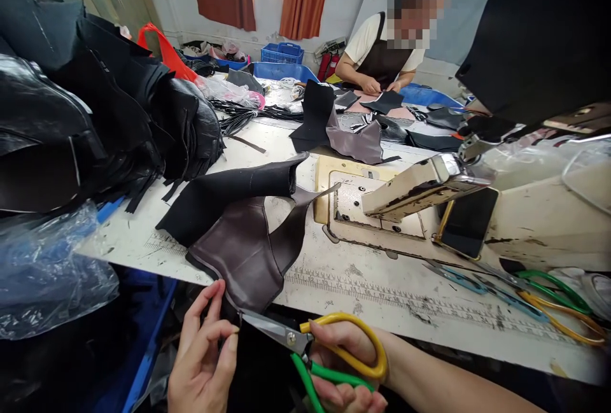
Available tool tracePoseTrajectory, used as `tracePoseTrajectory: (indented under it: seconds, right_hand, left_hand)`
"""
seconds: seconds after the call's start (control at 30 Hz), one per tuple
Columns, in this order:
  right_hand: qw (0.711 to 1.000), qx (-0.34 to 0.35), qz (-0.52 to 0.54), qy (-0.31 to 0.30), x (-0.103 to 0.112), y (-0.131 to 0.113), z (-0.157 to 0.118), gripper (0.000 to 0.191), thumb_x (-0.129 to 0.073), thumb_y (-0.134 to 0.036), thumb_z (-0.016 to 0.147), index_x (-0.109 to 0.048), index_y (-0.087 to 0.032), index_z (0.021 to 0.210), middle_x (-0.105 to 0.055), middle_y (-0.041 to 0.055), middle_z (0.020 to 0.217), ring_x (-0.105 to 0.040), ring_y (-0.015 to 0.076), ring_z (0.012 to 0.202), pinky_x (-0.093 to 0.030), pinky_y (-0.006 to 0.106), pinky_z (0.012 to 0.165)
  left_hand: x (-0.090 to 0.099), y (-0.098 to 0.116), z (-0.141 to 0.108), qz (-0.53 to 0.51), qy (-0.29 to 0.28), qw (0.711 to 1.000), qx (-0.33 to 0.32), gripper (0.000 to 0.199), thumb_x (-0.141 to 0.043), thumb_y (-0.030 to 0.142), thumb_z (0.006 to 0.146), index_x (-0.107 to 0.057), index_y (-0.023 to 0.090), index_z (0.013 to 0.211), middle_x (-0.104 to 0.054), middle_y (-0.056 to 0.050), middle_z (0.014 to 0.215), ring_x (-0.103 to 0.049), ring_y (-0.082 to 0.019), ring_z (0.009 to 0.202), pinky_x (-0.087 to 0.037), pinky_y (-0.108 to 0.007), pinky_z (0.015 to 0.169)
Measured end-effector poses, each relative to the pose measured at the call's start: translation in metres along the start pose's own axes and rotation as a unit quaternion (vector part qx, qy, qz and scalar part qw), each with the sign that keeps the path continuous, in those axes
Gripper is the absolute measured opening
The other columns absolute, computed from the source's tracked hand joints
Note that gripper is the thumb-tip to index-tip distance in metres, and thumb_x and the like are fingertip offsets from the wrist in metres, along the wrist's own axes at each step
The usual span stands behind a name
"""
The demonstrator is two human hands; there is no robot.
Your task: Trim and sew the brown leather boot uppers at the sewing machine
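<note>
My right hand (351, 359) grips a pair of scissors (292, 338) with one yellow and one green handle loop. The blade tips reach the lower edge of a dark brown leather piece (245, 247), which has black backing and hangs slightly over the table's front edge. Beside the tips, my left hand (203, 352) is closed in a pinch, with thumb and a finger together. Its upper fingertips are at the leather's edge. Whatever lies in the pinch is too small to make out.
A cream sewing machine (420, 187) stands right of the leather, with a phone (468, 222) and more scissors (496, 295) nearby. Stacked black leather pieces (109, 101) fill the left, above a plastic bag (52, 273). Across the table a person (382, 50) handles dark pieces.
</note>
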State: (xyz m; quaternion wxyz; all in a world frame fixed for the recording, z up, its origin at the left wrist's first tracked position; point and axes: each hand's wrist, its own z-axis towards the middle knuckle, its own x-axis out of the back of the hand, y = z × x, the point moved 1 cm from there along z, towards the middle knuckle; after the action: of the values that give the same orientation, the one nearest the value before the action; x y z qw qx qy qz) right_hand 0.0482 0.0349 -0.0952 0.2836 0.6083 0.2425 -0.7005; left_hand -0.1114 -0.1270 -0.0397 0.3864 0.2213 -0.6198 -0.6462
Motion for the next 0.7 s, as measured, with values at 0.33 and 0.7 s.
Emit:
tracePoseTrajectory:
  seconds: [0.33, 0.7]
  right_hand:
    - [0.983, 0.012, -0.121, 0.140, -0.012, 0.000, 0.000, 0.070, -0.046, -0.073, 0.084, -0.062, -0.006, 0.081, -0.048, -0.0007, 0.058, -0.048, 0.0123, 0.036, -0.042, 0.025, 0.028]
    - [0.964, -0.015, -0.175, 0.200, -0.005, 0.005, -0.002, 0.073, -0.041, -0.081, 0.077, -0.058, -0.010, 0.071, -0.043, 0.0000, 0.058, -0.046, 0.0123, 0.041, -0.041, 0.024, 0.032]
  left_hand:
    - [-0.003, 0.002, -0.003, 0.040, 0.005, 0.999, -0.019, 0.008, -0.059, 0.016, 0.087, -0.064, 0.021, 0.083, -0.038, -0.007, 0.151, -0.045, -0.026, 0.135, -0.042, -0.032, 0.106]
    - [0.004, -0.001, 0.000, 0.084, -0.032, 0.995, -0.039, 0.011, -0.057, 0.014, 0.088, -0.062, 0.022, 0.085, -0.031, -0.005, 0.156, -0.037, -0.026, 0.139, -0.039, -0.037, 0.107]
